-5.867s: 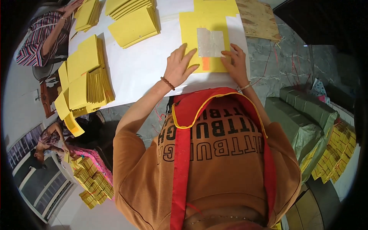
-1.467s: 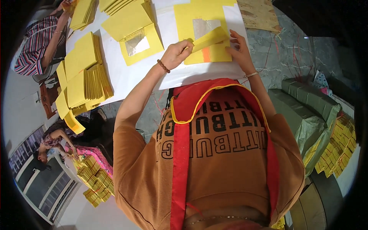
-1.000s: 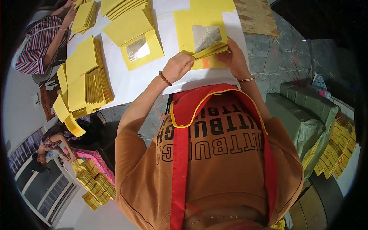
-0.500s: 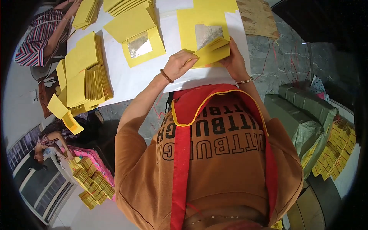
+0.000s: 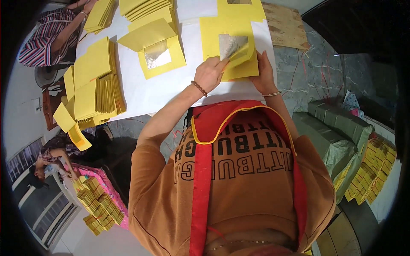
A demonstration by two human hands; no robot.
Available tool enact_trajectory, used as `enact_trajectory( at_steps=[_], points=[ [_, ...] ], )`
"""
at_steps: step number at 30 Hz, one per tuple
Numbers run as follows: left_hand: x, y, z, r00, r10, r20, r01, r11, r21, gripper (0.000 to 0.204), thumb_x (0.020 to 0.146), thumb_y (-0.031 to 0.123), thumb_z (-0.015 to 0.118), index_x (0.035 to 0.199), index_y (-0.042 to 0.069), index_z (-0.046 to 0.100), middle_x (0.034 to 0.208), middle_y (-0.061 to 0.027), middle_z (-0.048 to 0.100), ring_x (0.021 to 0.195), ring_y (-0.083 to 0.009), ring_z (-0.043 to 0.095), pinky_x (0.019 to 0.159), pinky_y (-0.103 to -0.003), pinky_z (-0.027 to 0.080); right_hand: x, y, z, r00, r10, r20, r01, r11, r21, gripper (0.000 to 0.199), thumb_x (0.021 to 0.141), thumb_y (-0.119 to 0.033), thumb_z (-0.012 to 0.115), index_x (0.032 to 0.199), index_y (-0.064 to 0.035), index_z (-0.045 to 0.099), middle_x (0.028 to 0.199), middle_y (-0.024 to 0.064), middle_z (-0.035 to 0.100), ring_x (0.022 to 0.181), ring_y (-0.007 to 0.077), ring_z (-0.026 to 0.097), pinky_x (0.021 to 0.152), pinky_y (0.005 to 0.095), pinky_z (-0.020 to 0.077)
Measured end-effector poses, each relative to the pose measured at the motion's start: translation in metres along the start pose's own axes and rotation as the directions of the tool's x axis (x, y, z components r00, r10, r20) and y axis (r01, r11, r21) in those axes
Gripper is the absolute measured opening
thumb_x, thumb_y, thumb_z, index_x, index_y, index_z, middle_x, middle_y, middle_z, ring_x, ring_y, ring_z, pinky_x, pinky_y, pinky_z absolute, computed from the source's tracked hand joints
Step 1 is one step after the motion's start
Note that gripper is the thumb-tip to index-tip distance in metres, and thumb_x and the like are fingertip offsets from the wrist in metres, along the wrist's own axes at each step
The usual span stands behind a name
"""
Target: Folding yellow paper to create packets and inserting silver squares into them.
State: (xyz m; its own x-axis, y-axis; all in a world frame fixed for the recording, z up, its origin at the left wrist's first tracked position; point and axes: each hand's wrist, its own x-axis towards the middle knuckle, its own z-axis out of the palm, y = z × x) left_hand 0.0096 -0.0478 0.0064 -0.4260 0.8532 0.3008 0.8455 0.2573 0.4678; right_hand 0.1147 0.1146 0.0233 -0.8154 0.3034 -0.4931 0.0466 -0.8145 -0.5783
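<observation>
On the white table cover (image 5: 192,42), yellow joss paper (image 5: 235,25) with a silver foil square lies at my front right. My left hand (image 5: 210,73), wearing a beaded bracelet, pinches a lifted yellow sheet (image 5: 244,54) that curls over part of the foil. Beside the paper's right edge rests my right hand (image 5: 264,72), its fingers stretched out and the wrist in a light bangle. Left of these, another foil-centred joss paper (image 5: 173,59) lies with a folded yellow flap (image 5: 147,34) standing over it.
Several yellow paper stacks (image 5: 109,91) stand along the table's left side. A co-worker in a striped top (image 5: 51,38) is at the far left, another person (image 5: 60,153) lower left by yellow bundles (image 5: 98,200). Green wrapped packs (image 5: 329,132) stand right; plywood (image 5: 284,25) lies far right.
The folded bundle held between both hands has come down flat onto the paper. My left hand has moved right and now lifts a sheet; my right hand has released its grip.
</observation>
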Motion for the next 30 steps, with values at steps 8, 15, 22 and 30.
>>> enact_trajectory(
  at_steps=[8,15,22,30],
  points=[
    [-0.003,-0.01,-0.011,0.99,-0.092,-0.105,0.055,0.947,-0.318,0.033,0.075,-0.003,0.052,0.107,0.005,0.057,0.076,-0.0134,0.049,0.07,-0.029,0.052,0.061,-0.035,0.045,0.024,-0.007,-0.023,0.998,-0.025,0.066,0.047,0.934,-0.353,0.036,0.088,-0.017,0.048,0.121,-0.0027,0.045,0.105,0.0071,0.056,0.091,0.0148,0.056,0.077,0.0274,0.046],
    [-0.003,-0.007,-0.009,0.994,0.047,-0.095,-0.062,0.985,-0.162,0.045,0.069,-0.005,0.052,0.112,0.007,0.054,0.078,-0.0123,0.049,0.072,-0.0278,0.052,0.064,-0.035,0.045,-0.003,-0.045,-0.03,0.966,-0.259,0.01,0.203,0.735,-0.647,0.032,0.085,-0.009,0.05,0.115,0.0007,0.05,0.095,0.0039,0.058,0.079,0.0092,0.053,0.068,0.0249,0.0447],
    [-0.003,-0.002,0.002,0.991,0.076,0.107,-0.084,0.994,0.07,0.048,0.065,0.003,0.062,0.111,0.005,0.052,0.082,-0.0114,0.051,0.076,-0.0273,0.053,0.065,-0.037,0.045,-0.031,-0.115,-0.08,0.824,-0.564,-0.054,0.313,0.531,-0.787,0.029,0.085,-0.005,0.049,0.114,0.0013,0.051,0.099,0.006,0.059,0.083,0.0105,0.055,0.072,0.0234,0.0444],
    [0.0,0.015,-0.005,0.98,0.036,0.197,-0.092,0.955,0.281,0.051,0.061,0.016,0.068,0.108,0.004,0.053,0.088,-0.0077,0.052,0.084,-0.0222,0.05,0.073,-0.034,0.037,-0.001,-0.081,-0.037,0.961,-0.267,-0.072,0.212,0.878,-0.429,0.024,0.081,-0.008,0.055,0.104,-0.002,0.052,0.082,0.003,0.056,0.071,0.0123,0.056,0.062,0.0248,0.0466]
  ],
)
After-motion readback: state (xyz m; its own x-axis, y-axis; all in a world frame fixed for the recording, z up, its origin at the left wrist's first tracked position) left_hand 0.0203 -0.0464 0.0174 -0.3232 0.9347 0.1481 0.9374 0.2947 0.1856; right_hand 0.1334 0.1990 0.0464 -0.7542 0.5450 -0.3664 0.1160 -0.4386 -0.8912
